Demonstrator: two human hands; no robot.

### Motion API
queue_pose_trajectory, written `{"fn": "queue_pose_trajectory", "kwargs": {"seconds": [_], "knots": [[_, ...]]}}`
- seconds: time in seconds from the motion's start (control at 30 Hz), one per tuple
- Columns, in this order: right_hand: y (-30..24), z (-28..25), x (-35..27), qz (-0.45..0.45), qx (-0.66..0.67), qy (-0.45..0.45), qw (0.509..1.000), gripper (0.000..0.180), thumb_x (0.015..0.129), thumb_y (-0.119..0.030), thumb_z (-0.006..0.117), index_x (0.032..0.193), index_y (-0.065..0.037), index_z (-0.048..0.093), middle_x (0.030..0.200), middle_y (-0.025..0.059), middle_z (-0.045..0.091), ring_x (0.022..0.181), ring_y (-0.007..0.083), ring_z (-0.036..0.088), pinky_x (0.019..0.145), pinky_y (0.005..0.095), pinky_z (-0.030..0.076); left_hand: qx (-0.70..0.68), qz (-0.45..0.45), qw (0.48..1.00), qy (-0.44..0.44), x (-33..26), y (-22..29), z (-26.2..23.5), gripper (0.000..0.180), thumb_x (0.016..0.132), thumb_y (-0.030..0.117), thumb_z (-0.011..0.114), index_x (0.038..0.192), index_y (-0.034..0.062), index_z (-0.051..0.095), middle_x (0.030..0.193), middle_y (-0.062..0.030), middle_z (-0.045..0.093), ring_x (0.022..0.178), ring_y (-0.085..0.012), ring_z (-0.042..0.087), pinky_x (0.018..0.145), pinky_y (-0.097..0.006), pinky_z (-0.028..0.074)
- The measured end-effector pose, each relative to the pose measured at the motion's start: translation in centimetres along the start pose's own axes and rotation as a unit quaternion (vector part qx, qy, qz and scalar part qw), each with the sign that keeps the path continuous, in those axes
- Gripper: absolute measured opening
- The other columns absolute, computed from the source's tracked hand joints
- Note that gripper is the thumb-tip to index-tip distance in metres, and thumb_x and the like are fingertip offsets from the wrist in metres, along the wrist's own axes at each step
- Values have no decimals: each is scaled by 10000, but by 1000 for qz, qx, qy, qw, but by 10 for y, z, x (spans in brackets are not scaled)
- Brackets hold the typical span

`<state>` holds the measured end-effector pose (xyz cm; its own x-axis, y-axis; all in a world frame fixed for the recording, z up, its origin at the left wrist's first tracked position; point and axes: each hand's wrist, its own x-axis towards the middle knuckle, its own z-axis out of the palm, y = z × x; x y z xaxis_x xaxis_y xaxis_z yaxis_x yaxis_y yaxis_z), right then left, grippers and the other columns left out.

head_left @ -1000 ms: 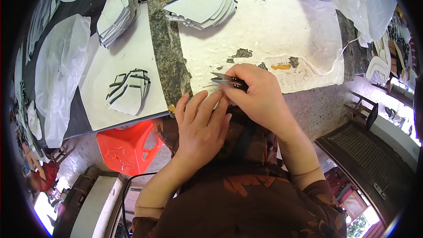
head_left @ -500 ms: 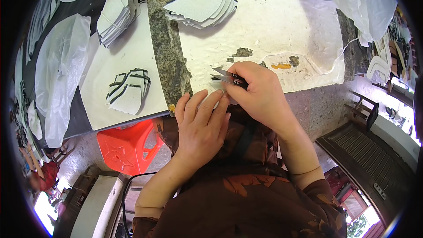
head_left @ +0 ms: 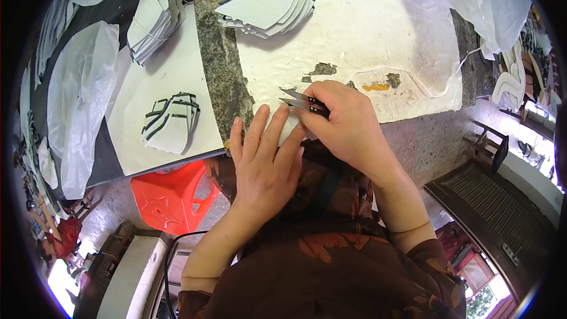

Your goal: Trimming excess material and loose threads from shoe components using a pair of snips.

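In my right hand point(head_left: 348, 121) is a pair of dark thread snips point(head_left: 304, 101), its two pointed blades apart and aimed left. My left hand point(head_left: 264, 162) lies just to the left, fingers stretched out and spread at the table's front edge. Beneath its fingertips and near the snips a small whitish piece point(head_left: 290, 123) shows, mostly hidden by both hands. Left of my hands a small pile of white cut pieces with black edging point(head_left: 171, 121) rests on pale sheeting. A thicker stack of similar pieces point(head_left: 269, 7) lies farther back.
Worn white sheeting point(head_left: 407, 35) covers the stone-like tabletop point(head_left: 221, 59). A tied bundle of white pieces point(head_left: 155, 20) stands at the back left, beside a clear plastic bag point(head_left: 85, 106). White cord point(head_left: 428, 93) trails along the right. Below the table's left side is a red plastic stool point(head_left: 168, 198).
My left fingers have straightened and spread, their tips shifting farther over the table. The snips have moved slightly left, with their blades still apart.
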<state>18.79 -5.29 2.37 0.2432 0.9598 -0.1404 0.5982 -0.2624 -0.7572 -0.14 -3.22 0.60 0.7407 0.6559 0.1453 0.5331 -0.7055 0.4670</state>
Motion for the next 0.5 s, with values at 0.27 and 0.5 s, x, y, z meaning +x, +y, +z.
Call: {"fn": "queue_pose_trajectory", "kwargs": {"seconds": [0.27,0.5], "knots": [[-3,-5,-1,27,12,0,1000,156,866,-133,706,951,-10,663,834,149,655,758,327,642,682,383,507,8,-12,1000,-14,-2,-1,1,422,857,126,730,1277,150,697,1500,-116,557,1403,-357,468,1181,-627,254],[-1,-10,-2,50,8,17,999,152,867,-130,695,957,-13,659,844,149,677,758,315,651,698,368,517,21,-21,1000,-4,0,2,-1,419,866,175,762,1280,154,702,1474,-93,586,1377,-347,491,1176,-597,292]]}}
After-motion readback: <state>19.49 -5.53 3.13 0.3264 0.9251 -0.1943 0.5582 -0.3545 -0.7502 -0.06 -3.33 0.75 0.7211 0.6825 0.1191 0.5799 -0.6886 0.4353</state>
